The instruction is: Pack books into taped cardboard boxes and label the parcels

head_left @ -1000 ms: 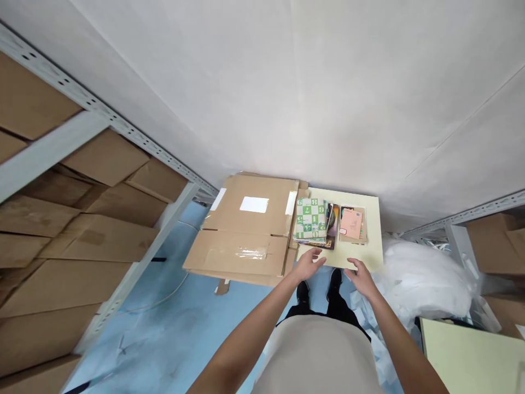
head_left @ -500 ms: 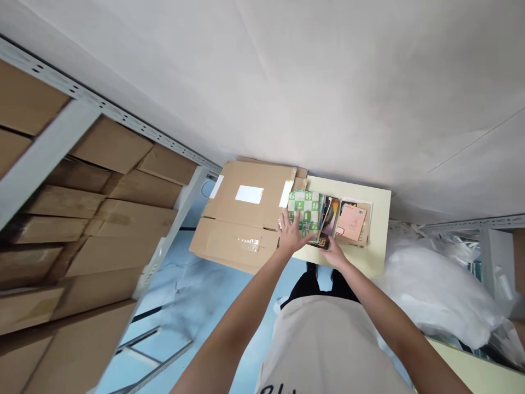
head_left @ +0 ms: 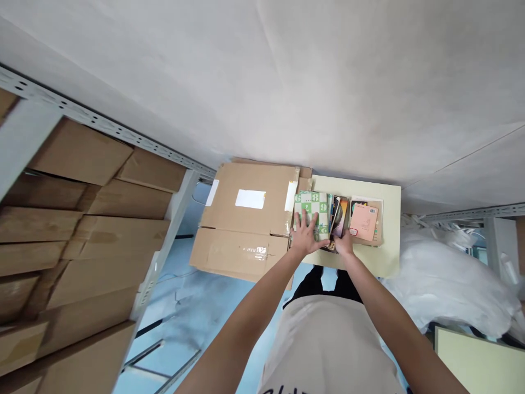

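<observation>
My left hand (head_left: 304, 234) lies on a green-and-white checked book (head_left: 311, 202) printed with large numerals, fingers spread flat over its lower half. Several thin books show in a fanned row just right of it, the outermost a dark book with an orange and purple cover (head_left: 340, 212). At the near edge of that dark book, my right hand (head_left: 343, 242) has its fingers closed; the fingertips are partly hidden. Close to the right hand, a pink book (head_left: 364, 222) lies on a small pile of other books (head_left: 379, 232).
Everything rests on a pale yellow tabletop (head_left: 391, 224) against a grey wall. Flattened cardboard (head_left: 229, 219) overlaps its left side. A shelf rack of cardboard boxes (head_left: 102, 235) stands at left, and white plastic bags (head_left: 447, 279) bulge at right. Metal bars (head_left: 164, 355) show over the blue floor.
The view has shifted a little. My left hand's fingers are spread wider on the checked book, and my right hand has closed in on the dark book's near edge.
</observation>
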A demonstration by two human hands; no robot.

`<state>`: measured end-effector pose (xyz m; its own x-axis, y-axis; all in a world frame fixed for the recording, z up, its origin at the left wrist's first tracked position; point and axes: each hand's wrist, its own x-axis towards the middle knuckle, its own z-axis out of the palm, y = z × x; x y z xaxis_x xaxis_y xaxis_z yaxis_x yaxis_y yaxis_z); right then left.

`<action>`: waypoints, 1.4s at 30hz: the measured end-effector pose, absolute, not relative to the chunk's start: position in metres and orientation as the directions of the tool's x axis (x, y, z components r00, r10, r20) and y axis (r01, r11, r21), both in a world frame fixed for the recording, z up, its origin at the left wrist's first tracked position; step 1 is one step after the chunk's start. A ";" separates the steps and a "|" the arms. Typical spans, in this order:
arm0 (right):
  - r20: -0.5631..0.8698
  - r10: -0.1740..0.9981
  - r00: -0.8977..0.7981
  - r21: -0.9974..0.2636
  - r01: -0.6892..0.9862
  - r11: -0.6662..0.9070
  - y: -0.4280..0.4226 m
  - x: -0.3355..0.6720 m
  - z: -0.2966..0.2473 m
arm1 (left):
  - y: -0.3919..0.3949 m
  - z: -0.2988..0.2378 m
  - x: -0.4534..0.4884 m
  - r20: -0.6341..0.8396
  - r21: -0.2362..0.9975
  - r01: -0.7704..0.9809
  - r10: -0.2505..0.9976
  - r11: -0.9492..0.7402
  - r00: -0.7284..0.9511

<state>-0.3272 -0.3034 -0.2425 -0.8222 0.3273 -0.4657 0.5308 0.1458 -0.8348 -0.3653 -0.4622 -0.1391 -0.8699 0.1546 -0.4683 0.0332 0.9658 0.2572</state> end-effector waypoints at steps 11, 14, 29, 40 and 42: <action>-0.471 0.452 -0.758 -0.857 0.515 -0.029 -0.301 -0.325 -0.192 | -0.459 -0.139 -0.365 -0.432 0.234 0.062 0.161 0.970 -0.888; -0.468 0.461 -0.754 -0.864 0.500 -0.060 -0.289 -0.320 -0.173 | -0.453 -0.138 -0.363 -0.431 0.220 0.075 0.166 0.973 -0.887; -0.369 0.370 -0.853 -0.911 0.410 0.037 -0.249 -0.291 -0.053 | -0.449 -0.100 -0.380 -0.096 0.534 0.295 0.402 0.793 -0.910; -0.346 -0.085 -0.935 -0.910 0.312 0.272 -0.245 -0.303 0.007 | -0.494 -0.024 -0.439 0.098 0.941 0.288 0.672 0.176 -0.734; -0.451 -0.139 -0.881 -0.873 0.404 0.273 -0.232 -0.302 0.009 | -0.499 -0.028 -0.429 0.057 0.984 0.146 0.590 0.104 -0.805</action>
